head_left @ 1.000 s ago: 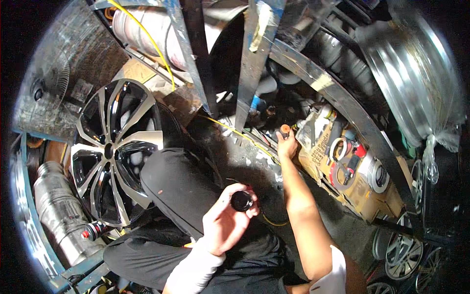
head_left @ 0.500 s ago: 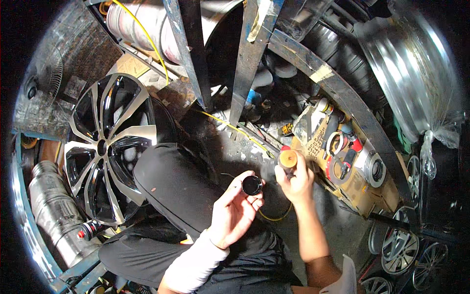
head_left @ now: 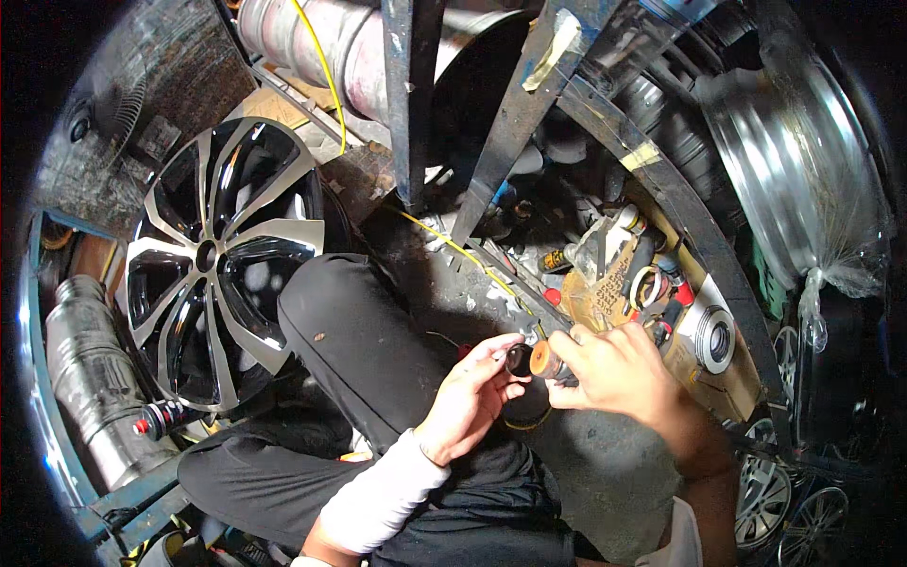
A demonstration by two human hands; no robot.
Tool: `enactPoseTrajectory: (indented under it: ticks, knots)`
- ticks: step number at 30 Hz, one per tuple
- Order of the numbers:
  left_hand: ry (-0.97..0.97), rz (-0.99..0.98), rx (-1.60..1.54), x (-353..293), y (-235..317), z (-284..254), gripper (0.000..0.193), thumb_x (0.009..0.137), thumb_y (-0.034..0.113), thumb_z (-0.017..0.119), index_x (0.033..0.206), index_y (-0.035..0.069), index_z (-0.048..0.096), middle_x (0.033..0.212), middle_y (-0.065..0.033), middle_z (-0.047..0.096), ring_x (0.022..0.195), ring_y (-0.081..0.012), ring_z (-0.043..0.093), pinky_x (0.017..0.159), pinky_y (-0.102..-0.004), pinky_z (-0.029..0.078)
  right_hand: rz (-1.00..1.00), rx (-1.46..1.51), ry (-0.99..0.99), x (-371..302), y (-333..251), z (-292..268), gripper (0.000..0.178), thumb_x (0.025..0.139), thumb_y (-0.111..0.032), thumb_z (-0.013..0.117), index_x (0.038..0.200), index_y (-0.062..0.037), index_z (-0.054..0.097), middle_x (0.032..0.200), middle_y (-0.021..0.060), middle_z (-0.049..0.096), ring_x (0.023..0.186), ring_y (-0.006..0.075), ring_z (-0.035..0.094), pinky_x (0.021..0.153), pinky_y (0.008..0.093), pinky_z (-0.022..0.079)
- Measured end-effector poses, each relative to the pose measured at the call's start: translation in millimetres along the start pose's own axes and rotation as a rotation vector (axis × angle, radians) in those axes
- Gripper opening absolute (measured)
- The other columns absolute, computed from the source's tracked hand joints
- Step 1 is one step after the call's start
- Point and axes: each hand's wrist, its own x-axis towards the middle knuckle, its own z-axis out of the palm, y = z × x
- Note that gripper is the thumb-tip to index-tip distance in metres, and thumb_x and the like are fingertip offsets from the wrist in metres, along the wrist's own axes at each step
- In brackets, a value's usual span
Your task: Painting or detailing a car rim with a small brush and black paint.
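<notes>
Between the thumb and fingers of my left hand is a small round black cap, its hollow side showing. My right hand grips a short dark cylinder with an orange round end, tipped toward the cap. The orange end is very close to the cap's rim; I cannot tell whether they touch. Most of the cylinder's body is hidden behind my right fingers. To the left of my bent knee stands a black and silver alloy wheel.
Tape rolls and other tools lie on a cardboard sheet at right. A yellow cord crosses the floor ahead. Blue metal frame bars stand beyond it. More rims surround the area. A red-tipped can lies at left.
My right hand has turned over, tilting the orange end from facing up to facing left, close to the cap. My left hand has turned the cap toward it. The whole view has shifted slightly.
</notes>
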Motion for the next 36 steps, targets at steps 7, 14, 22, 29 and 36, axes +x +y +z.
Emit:
enactPoseTrajectory:
  ticks: [7,14,22,29,36]
  knots:
    - [-0.097,-0.042,-0.073,-2,-1,-2,0.037,0.104,0.021,0.053,0.137,0.004,0.053,0.118,-0.0064,0.065,0.101,-0.0169,0.062,0.086,-0.0288,0.050,-0.062,-0.161,0.009,-5,-10,-11,0.044,0.075,-0.051,0.071,0.097,-0.0144,0.060,0.084,0.0058,0.066,0.066,0.0251,0.065,0.067,0.0397,0.044]
    - [-0.149,-0.086,-0.175,-4,0,-8,0.037,0.104,0.017,0.052,0.137,0.001,0.051,0.114,-0.0096,0.065,0.094,-0.0183,0.065,0.085,-0.0301,0.055,-0.184,-0.260,0.118,-6,-17,-24,0.054,0.073,-0.052,0.072,0.111,-0.0135,0.065,0.080,0.0036,0.064,0.058,0.0199,0.059,0.062,0.0362,0.043]
    - [-0.192,-0.124,-0.280,-8,5,-4,0.040,0.103,0.017,0.053,0.140,0.002,0.048,0.115,-0.0120,0.064,0.095,-0.0214,0.067,0.086,-0.0316,0.056,-0.069,-0.033,0.013,-5,-13,-30,0.053,0.073,-0.050,0.074,0.106,-0.0104,0.065,0.084,0.0080,0.066,0.066,0.0301,0.066,0.064,0.0409,0.048]
    - [-0.175,-0.141,-0.255,-8,6,-6,0.040,0.104,0.017,0.052,0.141,0.003,0.047,0.117,-0.0122,0.063,0.096,-0.0228,0.066,0.087,-0.0325,0.056,-0.046,0.010,0.040,-12,-7,-22,0.056,0.072,-0.049,0.076,0.111,-0.0099,0.065,0.092,0.0114,0.070,0.070,0.0319,0.067,0.069,0.0412,0.051]
    - [-0.200,-0.091,-0.225,-8,5,-7,0.039,0.104,0.017,0.052,0.140,0.004,0.048,0.122,-0.0132,0.061,0.100,-0.0238,0.065,0.089,-0.0341,0.054,-0.068,-0.023,0.079,-7,-10,-32,0.049,0.073,-0.046,0.076,0.108,-0.0118,0.066,0.092,0.0123,0.071,0.072,0.0331,0.068,0.069,0.0419,0.051]
